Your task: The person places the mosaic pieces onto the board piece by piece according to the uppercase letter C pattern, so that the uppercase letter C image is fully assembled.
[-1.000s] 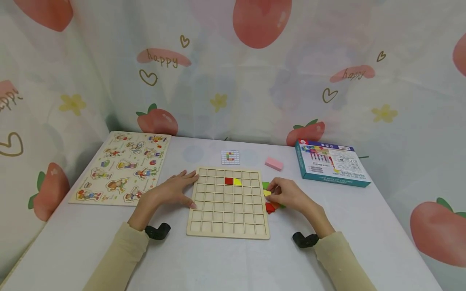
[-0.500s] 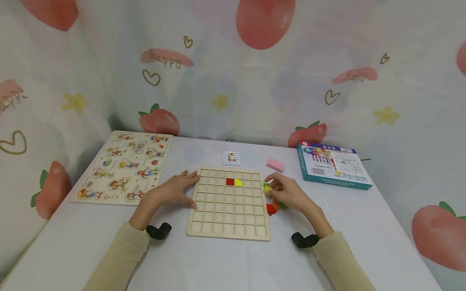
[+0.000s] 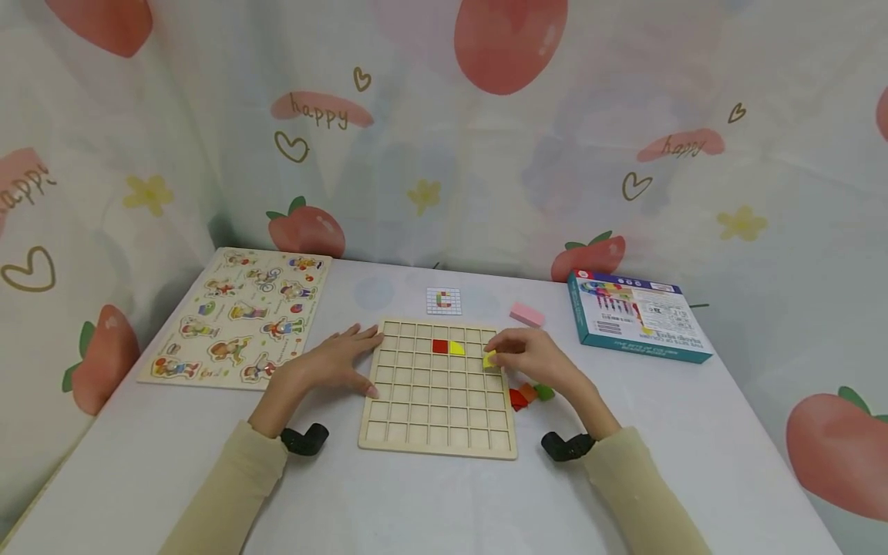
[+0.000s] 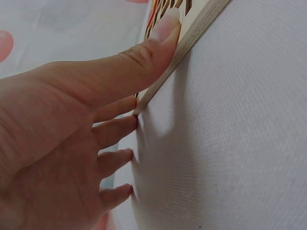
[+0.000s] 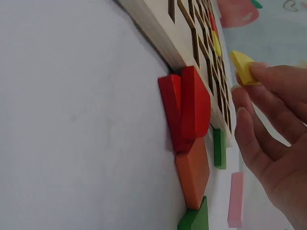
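A wooden grid board (image 3: 437, 408) lies in the middle of the table, with a red square (image 3: 440, 347) and a yellow piece with a curved side (image 3: 457, 348) in adjoining cells of an upper row. The left hand (image 3: 322, 366) rests at the board's left edge, fingers extended; in the left wrist view its thumb (image 4: 165, 28) lies on the frame. Over the board's right edge, the right hand (image 3: 537, 358) pinches another yellow block (image 5: 243, 67) between thumb and fingers, raised above the board in the right wrist view.
Right of the board lie red blocks (image 5: 192, 105), an orange block (image 5: 193, 170) and green blocks (image 5: 219, 148). Behind it are a small pattern card (image 3: 444, 301) and a pink block (image 3: 527, 314). A picture puzzle board (image 3: 239, 316) lies left, a flat box (image 3: 634, 316) right.
The right hand has picked up the yellow block from beside the board and moved left with it, over the board's right edge. The left hand stays in place.
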`<act>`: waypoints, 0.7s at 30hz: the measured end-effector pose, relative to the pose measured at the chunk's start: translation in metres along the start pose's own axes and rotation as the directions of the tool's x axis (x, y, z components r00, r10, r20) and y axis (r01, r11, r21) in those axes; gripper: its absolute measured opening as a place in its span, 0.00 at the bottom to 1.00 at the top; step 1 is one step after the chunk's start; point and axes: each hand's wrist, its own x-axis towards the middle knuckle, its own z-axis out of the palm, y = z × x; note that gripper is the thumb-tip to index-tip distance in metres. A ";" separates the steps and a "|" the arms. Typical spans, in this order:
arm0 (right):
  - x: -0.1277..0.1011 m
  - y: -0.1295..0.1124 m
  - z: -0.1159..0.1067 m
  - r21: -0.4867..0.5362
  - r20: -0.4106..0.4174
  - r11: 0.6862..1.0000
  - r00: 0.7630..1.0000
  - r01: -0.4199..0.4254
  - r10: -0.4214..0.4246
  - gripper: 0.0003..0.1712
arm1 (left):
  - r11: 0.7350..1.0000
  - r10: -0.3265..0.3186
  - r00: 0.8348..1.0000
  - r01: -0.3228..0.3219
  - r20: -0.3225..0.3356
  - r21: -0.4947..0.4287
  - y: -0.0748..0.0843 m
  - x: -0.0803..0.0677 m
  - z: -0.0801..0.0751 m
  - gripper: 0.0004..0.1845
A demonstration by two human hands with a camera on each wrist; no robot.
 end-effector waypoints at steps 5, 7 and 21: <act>0.008 -0.009 0.005 0.036 0.010 0.999 1.000 -0.004 0.004 0.12 | 1.000 -0.005 1.000 0.005 0.003 -0.001 0.000 0.000 0.000 0.53; 0.012 -0.013 0.007 0.055 0.019 0.998 1.000 0.001 -0.003 0.12 | 1.000 -0.008 1.000 0.008 0.002 -0.003 -0.001 0.000 0.000 0.53; 0.044 -0.028 0.017 0.104 0.093 0.994 0.996 -0.013 0.003 0.09 | 1.000 -0.013 1.000 0.013 0.015 -0.006 0.000 0.001 0.000 0.53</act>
